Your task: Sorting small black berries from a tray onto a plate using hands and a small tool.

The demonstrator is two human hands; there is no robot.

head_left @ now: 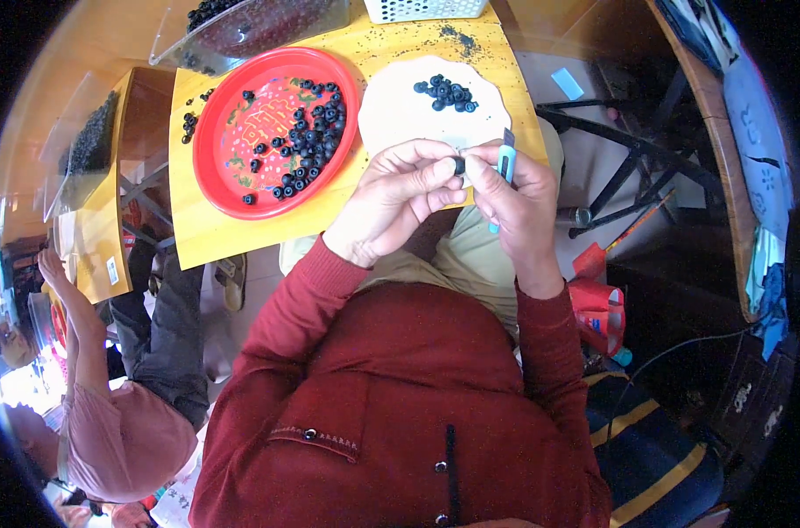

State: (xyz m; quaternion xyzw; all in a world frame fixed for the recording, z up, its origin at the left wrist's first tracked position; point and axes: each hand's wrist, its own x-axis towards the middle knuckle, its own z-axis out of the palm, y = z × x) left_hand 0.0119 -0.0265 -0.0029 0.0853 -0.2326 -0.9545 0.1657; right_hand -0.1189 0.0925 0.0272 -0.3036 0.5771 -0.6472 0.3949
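My left hand [387, 198] is closed, pinching a small black round part [458, 165] between thumb and fingers. My right hand [525, 207] grips a light blue utility knife [505, 165], its blade end pointing up and away from me. The right thumb and fingertips meet the black part too, so both hands come together just over the near edge of a white scalloped plate [382, 110]. On that plate sits a small heap of similar black parts [448, 93]. To the left, a red round tray [210, 180] carries many more, mostly gathered along its right side.
Black crumbs [460, 40] litter the yellow table [197, 246] beyond the plate. At the back stand a clear bin of black parts [259, 35] and a white perforated basket [426, 9]. Another person in pink [127, 440] sits at left. A red bag [599, 315] is at right.
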